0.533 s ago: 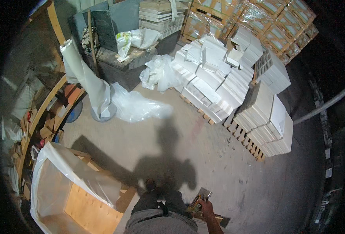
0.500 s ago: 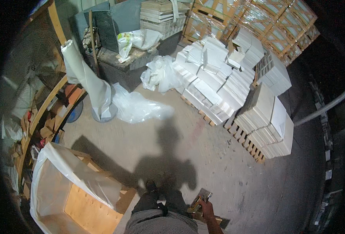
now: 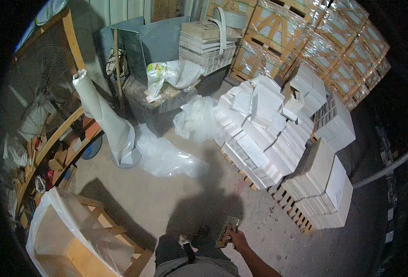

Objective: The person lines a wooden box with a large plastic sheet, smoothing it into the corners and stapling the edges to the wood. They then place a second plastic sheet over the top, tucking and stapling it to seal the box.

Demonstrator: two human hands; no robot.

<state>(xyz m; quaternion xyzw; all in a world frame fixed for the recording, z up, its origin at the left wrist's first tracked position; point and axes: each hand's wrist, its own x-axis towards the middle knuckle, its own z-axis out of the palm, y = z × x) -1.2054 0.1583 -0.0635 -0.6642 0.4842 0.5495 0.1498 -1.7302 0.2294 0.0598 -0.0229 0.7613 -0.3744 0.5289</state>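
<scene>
Open wooden crate (image 3: 84, 258): stands at lower left; clear film (image 3: 42, 221) drapes over its rim. Hazard: tearing, if a sharp edge catches the film.
Film roll (image 3: 104, 115): leans on end on the floor. Hazard: toppling, if its trailing sheet is pulled.
Loose film sheet (image 3: 171, 159): lies at the roll's foot. Hazard: slipping, if stepped on.
Left hand: out of view; finger state cannot be told.
Right hand (image 3: 235, 238): fingers wrapped around a metal hand tool (image 3: 226, 232), possibly a staple gun, held above the floor right of the crate's right edge. Hazard: dropping, if the grip loosens.
White carton pile (image 3: 259, 134): upper pieces lie tilted. Hazard: sliding over the pallet's near edge, if bumped.
Strapped stack (image 3: 321, 184): sits on a slatted pallet (image 3: 297, 219). Hazard: tripping, if a foot meets the pallet's near corner.
</scene>
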